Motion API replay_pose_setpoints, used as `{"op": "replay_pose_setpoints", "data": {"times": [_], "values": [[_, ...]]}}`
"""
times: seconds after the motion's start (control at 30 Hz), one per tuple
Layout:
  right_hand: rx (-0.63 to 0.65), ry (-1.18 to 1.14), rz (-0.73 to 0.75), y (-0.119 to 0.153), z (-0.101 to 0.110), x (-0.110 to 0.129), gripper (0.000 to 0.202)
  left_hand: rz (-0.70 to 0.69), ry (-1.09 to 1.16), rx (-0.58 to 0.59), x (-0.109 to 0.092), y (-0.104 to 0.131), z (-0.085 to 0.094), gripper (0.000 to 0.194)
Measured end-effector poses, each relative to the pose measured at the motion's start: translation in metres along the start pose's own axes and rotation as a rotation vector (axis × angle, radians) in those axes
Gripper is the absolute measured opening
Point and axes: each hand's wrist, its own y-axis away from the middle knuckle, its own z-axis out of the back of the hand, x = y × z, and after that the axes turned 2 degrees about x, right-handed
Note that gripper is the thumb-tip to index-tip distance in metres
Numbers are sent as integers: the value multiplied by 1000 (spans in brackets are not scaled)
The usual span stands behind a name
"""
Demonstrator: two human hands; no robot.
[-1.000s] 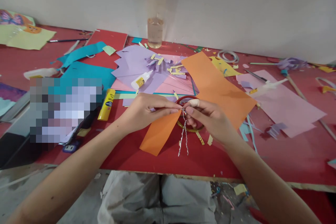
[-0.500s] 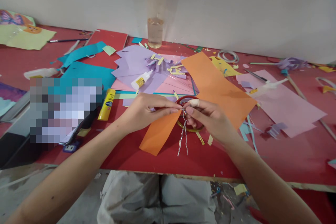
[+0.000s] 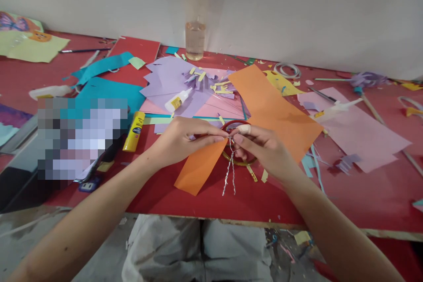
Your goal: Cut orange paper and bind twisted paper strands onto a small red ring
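My left hand is closed, its thumb and fingertips pinching the top of a twisted silvery wire. My right hand, with a pale bandage on one finger, pinches the same wire from the other side. Two crimped strands hang down from the fingertips. Under my left fingers an orange paper strip slants down and left; whether the fingers also grip it I cannot tell. Partly hidden behind my right hand is a round red and yellow-edged ring. Beside it spreads a large orange sheet.
A yellow glue stick and a white glue bottle lie left of and beyond my hands. A tall water bottle stands by the wall. Purple paper, pink paper and scraps cover the red table. A blurred device is at left.
Almost nothing differs. The hanging wire strands have swung very slightly to the left; both hands keep their pinch.
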Motion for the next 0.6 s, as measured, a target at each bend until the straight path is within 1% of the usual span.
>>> {"op": "replay_pose_setpoints", "data": {"times": [0.6], "values": [[7,14,28,0,1,-1,24,18,-14,-2,0,1,0,13]]}}
